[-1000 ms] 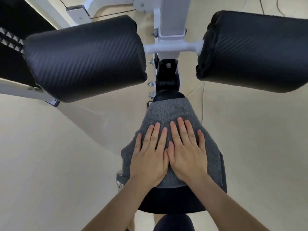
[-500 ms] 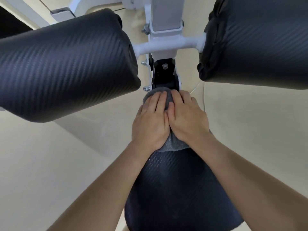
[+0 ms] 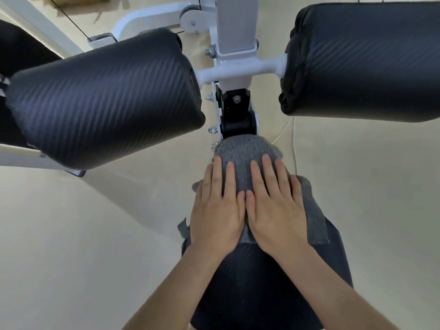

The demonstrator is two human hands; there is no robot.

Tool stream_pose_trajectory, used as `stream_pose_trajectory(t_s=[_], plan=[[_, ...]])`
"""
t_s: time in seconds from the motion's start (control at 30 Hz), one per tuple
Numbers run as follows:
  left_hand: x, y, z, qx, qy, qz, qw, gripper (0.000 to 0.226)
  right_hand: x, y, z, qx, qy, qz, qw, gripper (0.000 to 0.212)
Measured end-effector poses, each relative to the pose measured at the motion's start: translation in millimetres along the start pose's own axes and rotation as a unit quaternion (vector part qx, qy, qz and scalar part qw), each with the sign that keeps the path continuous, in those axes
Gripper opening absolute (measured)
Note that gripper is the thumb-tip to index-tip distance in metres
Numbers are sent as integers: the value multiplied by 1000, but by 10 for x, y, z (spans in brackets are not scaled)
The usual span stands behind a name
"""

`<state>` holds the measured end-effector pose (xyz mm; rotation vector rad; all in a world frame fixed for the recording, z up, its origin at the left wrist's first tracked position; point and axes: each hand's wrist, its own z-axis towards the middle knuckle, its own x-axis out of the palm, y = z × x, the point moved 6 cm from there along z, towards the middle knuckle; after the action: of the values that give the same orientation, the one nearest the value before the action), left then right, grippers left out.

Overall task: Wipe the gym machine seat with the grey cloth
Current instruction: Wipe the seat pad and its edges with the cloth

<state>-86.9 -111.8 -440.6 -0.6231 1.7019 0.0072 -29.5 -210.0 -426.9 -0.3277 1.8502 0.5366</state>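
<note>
The gym machine seat is a black, carbon-patterned pad that narrows toward the machine's post. The grey cloth lies draped over its narrow far end, with one edge hanging down the right side. My left hand and my right hand lie side by side on the cloth, palms down and fingers stretched forward, pressing it against the seat. The near half of the seat shows bare between my forearms.
Two black roller pads, one left and one right, stick out from the white frame post just beyond the seat tip. A black pivot bracket sits right above the cloth. Beige floor surrounds the seat.
Both hands slid the cloth forward to the seat's narrow tip, bunching it there. They have now drawn back a little toward me, and the cloth lies spread wider.
</note>
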Motion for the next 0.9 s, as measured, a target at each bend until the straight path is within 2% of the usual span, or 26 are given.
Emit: stream_pose_trajectory(t_s=[0.13,0.23,0.3,0.37,0.47,0.53,0.6,0.7,0.8,0.9], plan=[[-17,5,326,18,-5,-35,999,55,-11,-5,350,2,9,19,1000,57],[-62,51,724,-31,-1,-126,992,43,-35,-20,755,35,20,49,998,52],[-69,83,939,-44,-17,-111,993,31,-59,-43,945,57,17,57,997,46],[-57,113,1098,-60,-12,-92,994,36,-44,-82,1105,82,22,94,992,44],[-18,169,1205,-116,44,-132,983,41,41,-120,1282,110,63,157,979,48],[-60,114,1166,-126,47,-146,980,39,35,-130,1236,118,68,191,972,49],[-80,-4,992,-94,17,-101,990,37,-22,-159,998,97,37,185,977,44],[-27,-229,649,-47,1,14,999,55,-104,-301,444,82,0,129,988,45],[30,-470,528,14,-1,63,998,61,-114,-472,85,102,8,82,991,45],[119,-731,561,98,27,85,991,57,-114,-686,-72,150,54,90,983,42]])
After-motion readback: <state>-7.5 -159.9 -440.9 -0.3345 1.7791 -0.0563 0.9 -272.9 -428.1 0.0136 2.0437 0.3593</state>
